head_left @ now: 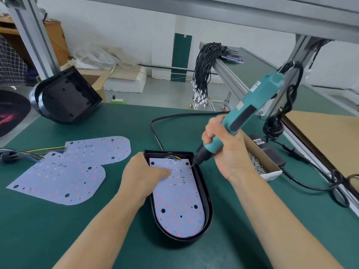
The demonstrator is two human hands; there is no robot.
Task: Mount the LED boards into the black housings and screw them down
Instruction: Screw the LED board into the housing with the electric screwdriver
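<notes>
A black housing [206, 193] lies on the green bench in front of me with a white LED board [178, 204] seated inside it. My left hand [143, 175] rests on the housing's left rim, its fingers pressing on the board's upper part. My right hand [223, 150] grips a teal electric screwdriver [250, 105], tilted, its bit tip down on a screw at the board's upper right corner [189, 168]. Two loose LED boards [58, 177] [101, 148] with coloured wires lie overlapped to the left.
Another black housing [66, 98] stands tilted at the back left. A cardboard box of screws [258, 166] sits right of my right hand. The screwdriver's black cable [155, 129] loops behind the housing; a power supply [272, 152] and cords lie right. A wire bundle [204, 70] hangs beyond.
</notes>
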